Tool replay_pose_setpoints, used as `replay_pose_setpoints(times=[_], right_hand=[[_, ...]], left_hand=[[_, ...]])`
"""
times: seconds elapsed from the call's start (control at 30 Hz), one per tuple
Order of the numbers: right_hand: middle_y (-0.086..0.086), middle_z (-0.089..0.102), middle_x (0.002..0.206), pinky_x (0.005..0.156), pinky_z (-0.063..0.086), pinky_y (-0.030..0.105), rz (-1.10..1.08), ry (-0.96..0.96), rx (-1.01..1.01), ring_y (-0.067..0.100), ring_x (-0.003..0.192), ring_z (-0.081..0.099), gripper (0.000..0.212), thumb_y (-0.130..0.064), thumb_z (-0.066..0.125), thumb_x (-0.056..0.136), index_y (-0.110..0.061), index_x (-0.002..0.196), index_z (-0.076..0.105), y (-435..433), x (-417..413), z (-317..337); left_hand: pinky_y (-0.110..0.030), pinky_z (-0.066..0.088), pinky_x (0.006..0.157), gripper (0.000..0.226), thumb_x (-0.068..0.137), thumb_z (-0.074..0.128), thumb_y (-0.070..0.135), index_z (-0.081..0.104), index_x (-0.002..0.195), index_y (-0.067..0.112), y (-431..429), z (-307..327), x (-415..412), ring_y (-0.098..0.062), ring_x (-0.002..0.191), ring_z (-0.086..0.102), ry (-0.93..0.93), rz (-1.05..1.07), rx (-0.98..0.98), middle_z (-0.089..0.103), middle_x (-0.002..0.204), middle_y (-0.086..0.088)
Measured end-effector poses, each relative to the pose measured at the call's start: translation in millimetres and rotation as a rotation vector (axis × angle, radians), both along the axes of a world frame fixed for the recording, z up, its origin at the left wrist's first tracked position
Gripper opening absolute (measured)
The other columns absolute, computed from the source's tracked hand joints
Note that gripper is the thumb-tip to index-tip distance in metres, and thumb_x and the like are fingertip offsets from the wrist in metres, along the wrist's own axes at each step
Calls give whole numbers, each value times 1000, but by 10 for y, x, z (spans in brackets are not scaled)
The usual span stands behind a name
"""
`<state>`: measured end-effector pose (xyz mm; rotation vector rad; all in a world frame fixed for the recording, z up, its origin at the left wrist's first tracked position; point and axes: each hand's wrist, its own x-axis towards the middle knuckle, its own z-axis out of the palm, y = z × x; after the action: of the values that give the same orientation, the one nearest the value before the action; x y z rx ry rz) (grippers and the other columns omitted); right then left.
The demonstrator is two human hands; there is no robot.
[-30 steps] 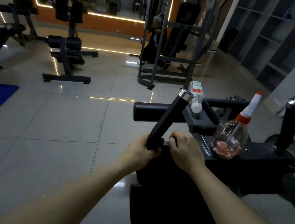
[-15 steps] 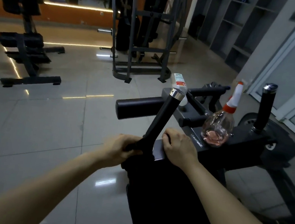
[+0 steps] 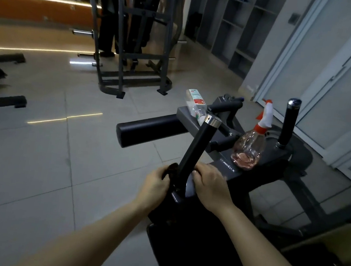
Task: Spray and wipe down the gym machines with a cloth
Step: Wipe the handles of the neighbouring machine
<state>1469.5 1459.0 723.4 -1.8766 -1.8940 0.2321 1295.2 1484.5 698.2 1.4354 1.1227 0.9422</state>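
A black gym machine [image 3: 260, 176] stands in front of me with two upright handles. My left hand [image 3: 155, 182] grips a dark cloth [image 3: 173, 170] against the base of the near handle [image 3: 196, 151]. My right hand [image 3: 210, 184] is curled over the grey plate on the other side of that handle base. A clear spray bottle [image 3: 249, 150] with pink liquid and a white-and-orange nozzle stands on the machine's frame to the right. A clear plastic bottle [image 3: 195, 104] with a red-and-white label lies on the frame behind the handle.
A padded roller [image 3: 151, 127] sticks out to the left of the machine. A second handle [image 3: 289, 124] stands at the right. A grey rack machine [image 3: 134, 46] is behind on the tiled floor. Shelves [image 3: 234, 25] and a glass door [image 3: 343, 76] are at the right.
The view has swung right and closer to the machine. My left hand has slid down to the handle's base with the cloth; my right hand stays at the base.
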Motion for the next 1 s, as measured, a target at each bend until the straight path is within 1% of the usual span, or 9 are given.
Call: replay_pose_setpoints(times=[0.1, 0.17, 0.4, 0.57, 0.67, 0.73, 0.83, 0.93, 1.0], right_hand=[[-4, 61, 135, 119, 27, 36, 69, -97, -41, 8, 130, 48, 43, -31, 32, 99, -17, 126, 62, -117, 27, -76], [-4, 54, 146, 124, 18, 36, 54, -129, -67, 9, 140, 41, 48, -33, 29, 99, -18, 134, 58, -127, 24, -129], [-4, 53, 146, 124, 15, 36, 19, -47, -87, 12, 141, 40, 42, -13, 45, 96, -21, 135, 58, -116, -85, -55], [-6, 68, 118, 110, 38, 43, 19, 38, -60, 18, 111, 60, 35, -5, 50, 88, -23, 112, 68, -173, -97, 96], [-2, 73, 103, 94, 51, 36, -73, 195, 24, 18, 100, 67, 28, -3, 53, 87, -17, 102, 72, -278, -40, 131], [-7, 74, 91, 90, 54, 34, -80, 297, -15, 13, 92, 69, 29, -4, 53, 84, -27, 86, 70, -342, -13, 199], [-10, 74, 79, 86, 55, 36, -45, 367, -118, 7, 82, 69, 33, -1, 57, 79, -31, 72, 68, -378, 28, 376], [1, 75, 84, 86, 57, 37, 112, 529, -189, 14, 84, 71, 21, -4, 59, 75, -18, 82, 72, -453, 88, 634], [12, 74, 91, 85, 58, 38, 247, 704, -249, 28, 86, 72, 21, -3, 64, 80, -9, 99, 70, -517, 118, 789]], left_hand=[[-31, 55, 88, 37, 100, 53, 3, 74, 102, 33, -265, -100, -250, -10, 98, 70, -15, -23, 36, 73, 103, 10], [-32, 56, 87, 29, 98, 58, 8, 77, 104, 29, -324, -157, -350, -10, 101, 68, 1, -36, 61, 67, 110, 14], [-12, 52, 69, 25, 95, 54, -1, 73, 104, 13, -166, 145, -124, -13, 87, 71, 14, -6, -58, 73, 95, 0], [-38, 56, 87, 24, 90, 51, 11, 69, 99, 25, -105, 227, -207, -21, 92, 69, 167, 136, -41, 72, 92, 8], [-38, 61, 73, 20, 94, 51, 10, 66, 89, 22, -119, 515, -379, -22, 77, 70, 24, 256, -46, 72, 83, -2], [-33, 60, 61, 19, 97, 51, 8, 67, 92, 16, -155, 786, -469, -19, 68, 70, -124, 248, -75, 72, 81, -10], [-37, 59, 61, 19, 96, 49, 7, 67, 96, 12, -192, 1171, -455, -23, 70, 70, -162, 170, -33, 74, 77, -6], [-26, 52, 54, 19, 96, 48, 4, 67, 95, 7, -297, 1529, -269, -16, 63, 67, -189, 107, 17, 72, 69, -1], [-29, 57, 59, 19, 97, 50, 2, 68, 105, 5, -386, 1722, -128, -23, 74, 73, -246, 41, 12, 74, 82, -9]])
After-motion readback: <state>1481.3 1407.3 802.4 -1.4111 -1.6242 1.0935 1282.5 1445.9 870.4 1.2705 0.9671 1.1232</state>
